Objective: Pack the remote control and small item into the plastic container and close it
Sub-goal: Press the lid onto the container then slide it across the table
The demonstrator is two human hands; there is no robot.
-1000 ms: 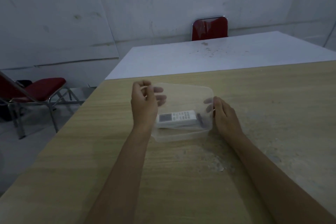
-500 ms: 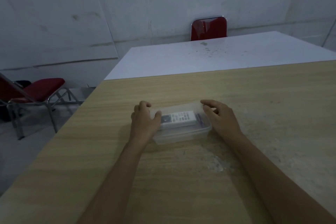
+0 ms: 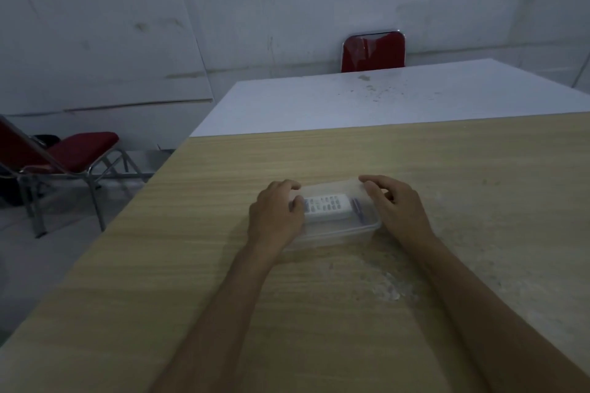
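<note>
Clamping left hand (image 3: 276, 217) over left end of lid (image 3: 332, 189), fingers curled; bending right hand (image 3: 399, 210) over right end. Showing through lid inside plastic container (image 3: 338, 231): remote control (image 3: 325, 208), small dark item (image 3: 359, 213) just right of it. Resting on wood-grain surface (image 3: 319, 313), adjoining white table (image 3: 415, 99). Standing beyond: red chair (image 3: 373, 53), another chair (image 3: 79, 150) at left, grey wall (image 3: 287, 9).

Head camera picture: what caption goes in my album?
Left hand and right hand hold a clear lid down on the plastic container, remote control inside, on a wooden table.
</note>
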